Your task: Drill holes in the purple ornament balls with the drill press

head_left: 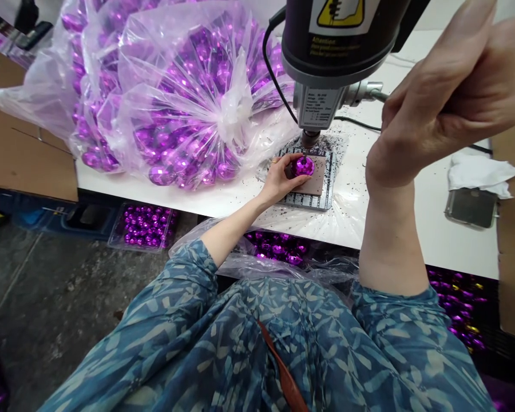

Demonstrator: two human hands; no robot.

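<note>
My left hand [283, 176] pinches a shiny purple faceted ball [304, 166] between thumb and fingers. The ball rests on a small brown board [315, 180] lying on the slotted metal base plate [328, 197] of a drill press [320, 103]. Directly above, the drill's chuck [310, 139] points down, and its bit meets or nearly meets the top of the ball. Raised at the upper right, my right hand [450, 86] is closed around the feed lever [378, 94], whose outer end is hidden in the fist.
Large clear bags [234, 117] full of purple balls fill the table's left. Dark shavings surround the base. A phone [472, 207] under white tissue [480, 171] lies right. Below the edge are a clear tub [141, 226] of balls and more balls [278, 247]. Cardboard boxes [26, 131] flank the table.
</note>
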